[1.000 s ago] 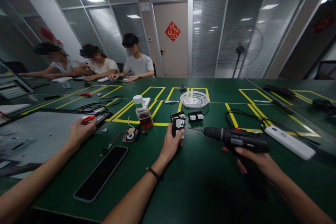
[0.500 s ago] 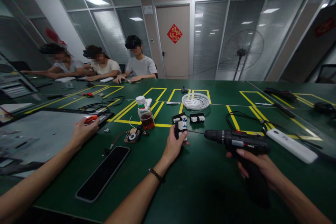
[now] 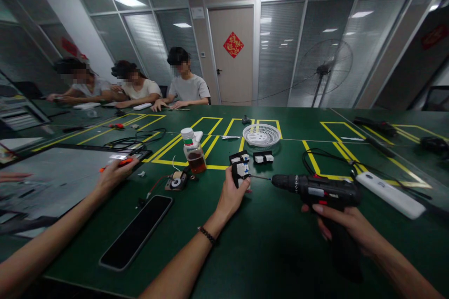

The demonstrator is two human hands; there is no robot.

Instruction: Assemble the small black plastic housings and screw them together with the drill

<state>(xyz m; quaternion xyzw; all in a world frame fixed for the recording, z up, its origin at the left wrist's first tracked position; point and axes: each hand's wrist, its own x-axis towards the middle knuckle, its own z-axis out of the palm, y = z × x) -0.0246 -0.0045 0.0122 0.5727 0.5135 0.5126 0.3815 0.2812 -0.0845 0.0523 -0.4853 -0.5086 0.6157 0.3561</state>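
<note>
My left hand (image 3: pixel 229 196) is closed round a small black-and-white part (image 3: pixel 240 169) and holds it upright on the green table (image 3: pixel 266 243). My right hand (image 3: pixel 345 226) grips the handle of a black cordless drill (image 3: pixel 315 187). The drill lies level and points left, and its thin bit (image 3: pixel 258 178) reaches the right side of the part. A similar black-and-white part (image 3: pixel 263 157) lies just behind.
A co-worker's hand (image 3: pixel 114 175) at the left holds a red tool (image 3: pixel 121 162) over a grey tray (image 3: pixel 63 180). A phone (image 3: pixel 136 230), a small motor piece (image 3: pixel 176 181), a bottle (image 3: pixel 193 150), a white fan grille (image 3: pixel 261 134) and a white power strip (image 3: pixel 389 188) lie around. Three people sit far left.
The drill has moved left, so its bit has closed the gap to the part in my left hand. The view has tilted down slightly.
</note>
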